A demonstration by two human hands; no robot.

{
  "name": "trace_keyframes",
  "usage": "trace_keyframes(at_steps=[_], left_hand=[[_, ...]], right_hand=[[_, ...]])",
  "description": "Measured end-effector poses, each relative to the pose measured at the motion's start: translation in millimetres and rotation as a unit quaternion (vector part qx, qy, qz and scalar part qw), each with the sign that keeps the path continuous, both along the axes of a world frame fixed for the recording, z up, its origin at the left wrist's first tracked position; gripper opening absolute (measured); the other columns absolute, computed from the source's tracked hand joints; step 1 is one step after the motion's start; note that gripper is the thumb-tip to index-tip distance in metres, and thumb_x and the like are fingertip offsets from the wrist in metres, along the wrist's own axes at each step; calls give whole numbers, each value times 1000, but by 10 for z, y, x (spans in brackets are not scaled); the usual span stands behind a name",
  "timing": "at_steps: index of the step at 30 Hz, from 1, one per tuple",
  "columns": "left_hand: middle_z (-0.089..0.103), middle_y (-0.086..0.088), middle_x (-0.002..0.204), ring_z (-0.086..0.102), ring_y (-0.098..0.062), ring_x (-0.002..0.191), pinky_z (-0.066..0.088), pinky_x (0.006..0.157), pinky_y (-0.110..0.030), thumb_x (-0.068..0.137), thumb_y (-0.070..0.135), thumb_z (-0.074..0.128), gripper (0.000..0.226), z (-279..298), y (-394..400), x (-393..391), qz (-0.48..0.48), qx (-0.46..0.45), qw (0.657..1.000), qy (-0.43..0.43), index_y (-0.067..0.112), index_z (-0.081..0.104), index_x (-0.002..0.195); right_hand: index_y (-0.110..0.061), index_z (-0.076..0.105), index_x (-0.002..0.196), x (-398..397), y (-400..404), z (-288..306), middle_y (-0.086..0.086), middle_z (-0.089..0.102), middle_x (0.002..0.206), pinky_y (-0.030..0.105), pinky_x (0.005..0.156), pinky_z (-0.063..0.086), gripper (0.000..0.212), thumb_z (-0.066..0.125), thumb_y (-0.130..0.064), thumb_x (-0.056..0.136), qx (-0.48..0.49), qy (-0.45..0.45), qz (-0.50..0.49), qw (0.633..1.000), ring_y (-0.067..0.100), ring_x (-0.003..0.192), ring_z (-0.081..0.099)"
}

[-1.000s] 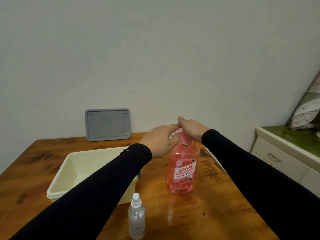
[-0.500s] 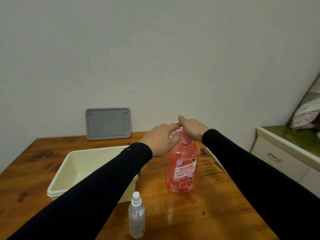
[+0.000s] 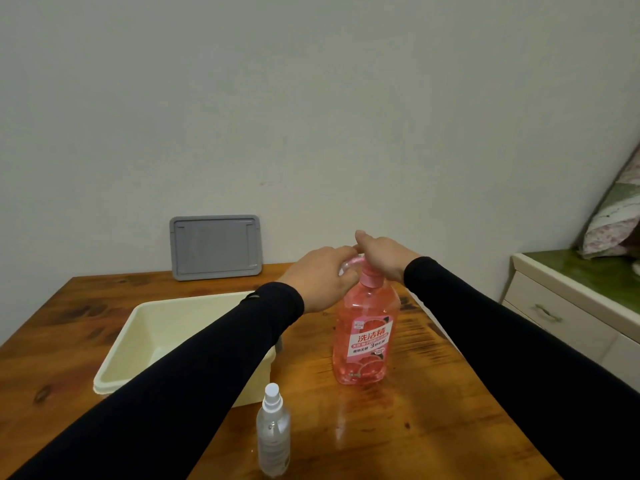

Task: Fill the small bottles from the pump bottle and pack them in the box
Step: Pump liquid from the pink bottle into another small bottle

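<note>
The pink pump bottle (image 3: 363,337) stands upright on the wooden table (image 3: 415,427), right of the cream box (image 3: 117,355). My right hand (image 3: 384,254) lies over the pump head and covers its top. Just left of the spout, my left hand (image 3: 318,278) is curled around something small and pale, seemingly a small bottle, mostly hidden by the fingers. A clear spray bottle (image 3: 273,434) with a white nozzle stands upright near the table's front edge, apart from both hands. The part of the box I can see is empty, and my left forearm crosses over its right side.
A grey lid (image 3: 214,247) leans against the wall at the back of the table. A small dark object (image 3: 279,344) shows below my left forearm at the box's right edge. A white drawer cabinet (image 3: 554,313) with a green top stands to the right.
</note>
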State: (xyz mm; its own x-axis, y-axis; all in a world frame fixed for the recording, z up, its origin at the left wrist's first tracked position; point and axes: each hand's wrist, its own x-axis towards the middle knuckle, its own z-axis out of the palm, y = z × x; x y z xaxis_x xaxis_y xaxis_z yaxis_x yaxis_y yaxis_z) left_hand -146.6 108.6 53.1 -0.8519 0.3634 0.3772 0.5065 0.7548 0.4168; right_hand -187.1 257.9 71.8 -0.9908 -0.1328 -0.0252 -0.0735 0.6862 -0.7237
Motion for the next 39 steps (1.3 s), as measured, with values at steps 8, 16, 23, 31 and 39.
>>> trace_keyframes(at_steps=[8,16,23,31,39], left_hand=[[59,-3,126,52,-12,96,36,77,-23,96,33,42,43,118,-20,-7,-7,10,1000,3,22,45,137],[59,-3,127,56,-16,103,37,77,-23,95,34,41,45,3,-13,-30,-7,1,1000,-7,24,43,139],[60,-2,124,49,-8,91,33,70,-18,96,35,42,42,116,-29,-46,-10,10,1000,3,23,46,137],[59,-4,125,55,-16,102,38,78,-24,96,36,41,45,-7,-10,-46,-6,-7,1000,-10,25,42,139],[60,-3,125,52,-12,96,34,76,-21,96,34,42,43,107,-21,-34,-8,5,1000,8,22,46,137]], right_hand=[[-10,48,137,-14,3,153,14,51,136,31,91,33,60,19,-49,100,-17,2,7,1000,19,105,47],[-8,52,133,-22,-6,23,15,56,130,34,93,36,61,18,-47,100,3,-9,6,1000,27,115,52],[-10,47,137,-27,-4,171,12,51,135,31,87,31,60,20,-48,100,-16,-2,7,1000,18,107,47],[-9,52,134,-13,-4,6,16,54,133,33,90,34,62,17,-48,100,0,-3,1,1000,25,112,52],[-10,48,136,-25,-3,135,13,55,130,31,88,33,61,19,-50,100,-18,4,2,1000,19,102,48]])
